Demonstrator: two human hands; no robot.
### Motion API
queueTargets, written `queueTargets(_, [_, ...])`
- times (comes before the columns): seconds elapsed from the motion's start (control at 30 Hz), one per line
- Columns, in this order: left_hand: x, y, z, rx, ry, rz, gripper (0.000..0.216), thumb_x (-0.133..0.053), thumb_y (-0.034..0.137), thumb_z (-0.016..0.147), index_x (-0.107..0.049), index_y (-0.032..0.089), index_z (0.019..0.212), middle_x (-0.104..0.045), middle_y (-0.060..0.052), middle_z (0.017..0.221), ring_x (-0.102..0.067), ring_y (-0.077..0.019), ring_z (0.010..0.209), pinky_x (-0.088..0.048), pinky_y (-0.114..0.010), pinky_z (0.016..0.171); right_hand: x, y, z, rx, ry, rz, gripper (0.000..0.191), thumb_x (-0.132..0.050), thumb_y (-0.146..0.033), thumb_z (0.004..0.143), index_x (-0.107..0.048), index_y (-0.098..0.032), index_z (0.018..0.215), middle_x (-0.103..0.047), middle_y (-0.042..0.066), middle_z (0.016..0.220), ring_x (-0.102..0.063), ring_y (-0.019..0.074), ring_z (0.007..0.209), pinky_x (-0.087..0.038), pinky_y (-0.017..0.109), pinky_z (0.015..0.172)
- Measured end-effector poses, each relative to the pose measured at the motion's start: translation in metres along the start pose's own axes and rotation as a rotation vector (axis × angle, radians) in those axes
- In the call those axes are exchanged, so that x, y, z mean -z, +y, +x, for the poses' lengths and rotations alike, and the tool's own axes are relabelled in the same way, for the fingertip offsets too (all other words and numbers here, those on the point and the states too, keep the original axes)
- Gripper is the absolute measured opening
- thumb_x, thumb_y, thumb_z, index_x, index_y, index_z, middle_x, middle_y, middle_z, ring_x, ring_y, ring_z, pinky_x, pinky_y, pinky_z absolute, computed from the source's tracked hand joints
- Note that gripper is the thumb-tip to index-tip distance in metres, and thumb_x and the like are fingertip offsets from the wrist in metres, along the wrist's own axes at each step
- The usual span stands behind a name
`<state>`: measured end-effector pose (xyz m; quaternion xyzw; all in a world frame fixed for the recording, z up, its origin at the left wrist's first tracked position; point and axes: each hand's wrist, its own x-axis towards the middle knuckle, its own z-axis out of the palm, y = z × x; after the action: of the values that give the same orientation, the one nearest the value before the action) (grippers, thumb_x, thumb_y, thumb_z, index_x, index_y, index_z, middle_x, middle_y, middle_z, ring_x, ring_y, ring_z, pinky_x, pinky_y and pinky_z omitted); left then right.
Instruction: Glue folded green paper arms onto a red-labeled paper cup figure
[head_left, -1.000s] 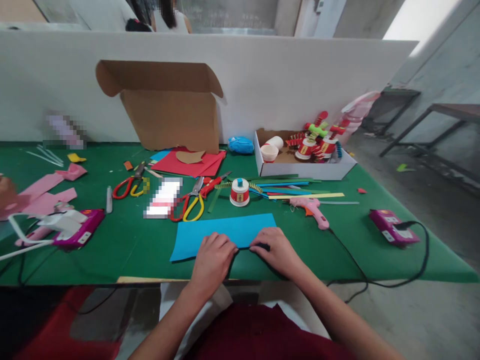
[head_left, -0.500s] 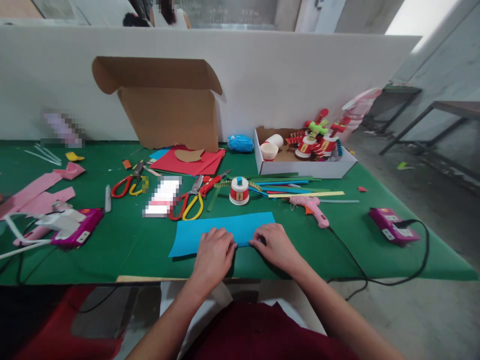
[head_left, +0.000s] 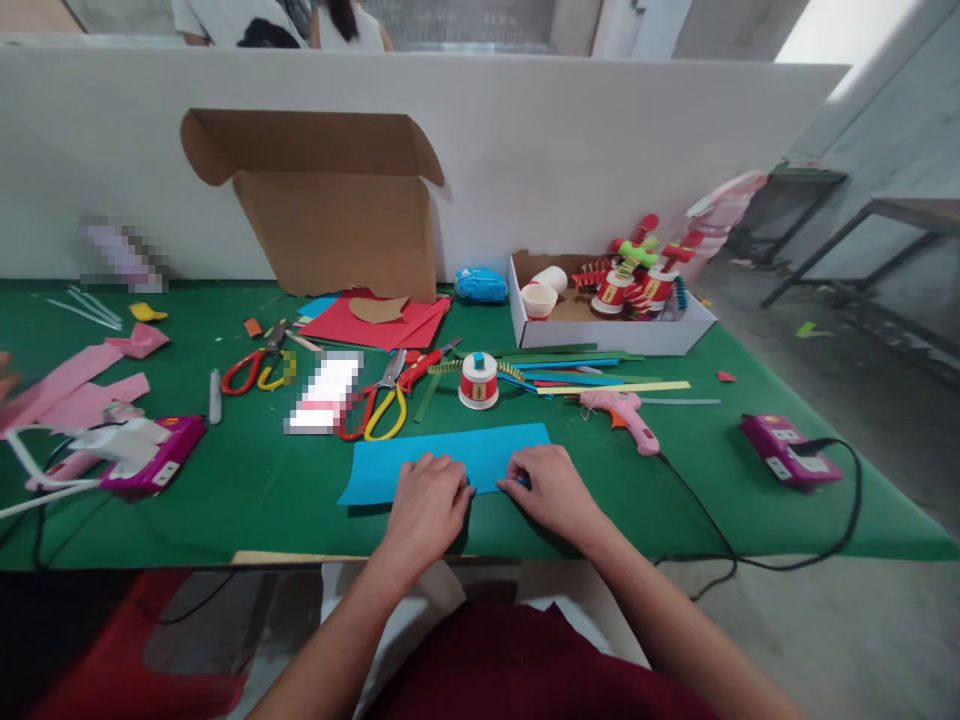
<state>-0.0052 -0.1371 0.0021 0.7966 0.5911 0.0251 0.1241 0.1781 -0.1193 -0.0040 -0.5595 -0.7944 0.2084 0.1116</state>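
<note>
A blue sheet of paper (head_left: 480, 455) lies on the green tabletop in front of me, and both hands grip its near edge. My left hand (head_left: 433, 495) has curled fingers, with thumb and fingertips pinching that edge near the middle. A short way to the right, my right hand (head_left: 544, 490) pinches the same edge, its fingers bent. Just beyond the sheet stands a red and white paper cup (head_left: 478, 383), upside down, with a small blue piece on top and folded paper arms at its sides. The undersides of my fingers are hidden.
A pink glue gun (head_left: 622, 415) lies at right, its cord running to a purple power box (head_left: 791, 450). Pliers (head_left: 386, 400) and paper strips (head_left: 577, 375) lie beyond the sheet. A white box (head_left: 615, 338) holds cups and figures. Another person's hand (head_left: 6, 378) shows at far left.
Both hands stay nearly in place at the blue paper's near edge. Another person's hand has come into view at the far left.
</note>
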Motion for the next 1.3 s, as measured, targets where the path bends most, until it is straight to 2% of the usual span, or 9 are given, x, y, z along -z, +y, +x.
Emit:
queueTargets(0.23, [0.0, 0.003, -0.002, -0.024, 0.02, 0.054, 0.014, -0.05, 0.025, 0.091, -0.062, 0.018, 0.087, -0.064, -0.006, 0.091, -0.053, -0.0261, 0.091, -0.035, -0.038, 0.073, 0.003, -0.002, 0.001, -0.028, -0.025, -0.007, 0.015, -0.071, -0.028, 0.081, -0.064, -0.018, 0.073, -0.068, 0.001, 0.076, -0.059, 0.017, 0.079, -0.031, 0.029, 0.077])
queueTargets(0.37, [-0.011, 0.003, -0.005, -0.207, 0.127, 0.07, 0.021, -0.045, 0.013, 0.091, -0.062, 0.022, 0.101, -0.06, -0.006, 0.107, -0.049, -0.023, 0.096, -0.036, -0.037, 0.079, 0.003, -0.003, 0.002, -0.029, -0.032, -0.006, 0.015, -0.07, -0.028, 0.081, -0.065, -0.017, 0.073, -0.068, 0.002, 0.076, -0.059, 0.0169, 0.078, -0.031, 0.03, 0.078])
queueTargets(0.47, [-0.022, 0.0, -0.007, -0.312, 0.179, 0.042, 0.022, -0.046, 0.013, 0.092, -0.064, 0.023, 0.098, -0.058, -0.006, 0.103, -0.047, -0.0209, 0.093, -0.036, -0.035, 0.078, 0.002, -0.002, 0.002, -0.018, -0.023, 0.005, 0.014, -0.071, -0.028, 0.081, -0.065, -0.017, 0.072, -0.068, 0.002, 0.075, -0.059, 0.0169, 0.078, -0.032, 0.03, 0.078])
queueTargets(0.6, [-0.028, -0.004, -0.01, -0.337, 0.224, 0.014, 0.022, -0.047, 0.015, 0.093, -0.066, 0.023, 0.098, -0.057, -0.005, 0.095, -0.046, -0.0198, 0.089, -0.036, -0.034, 0.075, 0.007, 0.009, -0.001, 0.004, 0.015, 0.06, 0.014, -0.07, -0.026, 0.081, -0.066, -0.017, 0.07, -0.067, 0.001, 0.071, -0.059, 0.0157, 0.073, -0.035, 0.029, 0.076])
queueTargets(0.83, [-0.029, 0.001, -0.011, -0.362, 0.236, 0.073, 0.022, -0.045, 0.011, 0.092, -0.065, 0.018, 0.09, -0.057, -0.007, 0.094, -0.045, -0.0211, 0.088, -0.037, -0.034, 0.073, 0.026, 0.041, -0.014, 0.018, 0.08, 0.152, 0.016, -0.067, -0.023, 0.081, -0.068, -0.018, 0.067, -0.067, 0.001, 0.066, -0.058, 0.0146, 0.065, -0.039, 0.027, 0.068])
queueTargets(1.0, [-0.028, 0.007, -0.011, -0.376, 0.206, 0.125, 0.023, -0.044, 0.005, 0.09, -0.062, 0.017, 0.081, -0.057, -0.007, 0.088, -0.046, -0.0213, 0.083, -0.037, -0.034, 0.074, 0.028, 0.048, -0.017, -0.003, 0.088, 0.142, 0.016, -0.068, -0.022, 0.081, -0.068, -0.017, 0.065, -0.066, 0.001, 0.065, -0.058, 0.0146, 0.066, -0.039, 0.026, 0.068])
queueTargets(1.17, [-0.025, 0.013, -0.011, -0.399, 0.258, 0.212, 0.021, -0.048, 0.007, 0.089, -0.061, 0.017, 0.076, -0.056, -0.006, 0.077, -0.048, -0.0222, 0.081, -0.038, -0.037, 0.079, 0.024, 0.051, -0.017, -0.015, 0.093, 0.095, 0.02, -0.07, -0.028, 0.08, -0.064, -0.017, 0.064, -0.065, 0.0, 0.065, -0.057, 0.0144, 0.066, -0.038, 0.027, 0.069])
queueTargets(1.23, [-0.026, 0.015, -0.012, -0.395, 0.287, 0.239, 0.02, -0.047, 0.008, 0.089, -0.063, 0.017, 0.081, -0.057, -0.006, 0.077, -0.049, -0.0221, 0.083, -0.037, -0.039, 0.085, 0.023, 0.053, -0.017, -0.021, 0.1, 0.073, 0.023, -0.068, -0.029, 0.081, -0.063, -0.017, 0.062, -0.064, 0.0, 0.064, -0.056, 0.0143, 0.065, -0.037, 0.027, 0.068])
queueTargets(1.3, [-0.028, 0.018, -0.012, -0.384, 0.309, 0.259, 0.022, -0.046, 0.009, 0.09, -0.065, 0.019, 0.096, -0.059, -0.006, 0.08, -0.05, -0.0217, 0.086, -0.036, -0.041, 0.088, 0.022, 0.053, -0.017, -0.026, 0.108, 0.045, 0.026, -0.066, -0.031, 0.083, -0.061, -0.017, 0.062, -0.063, 0.0, 0.063, -0.055, 0.0143, 0.065, -0.036, 0.027, 0.068])
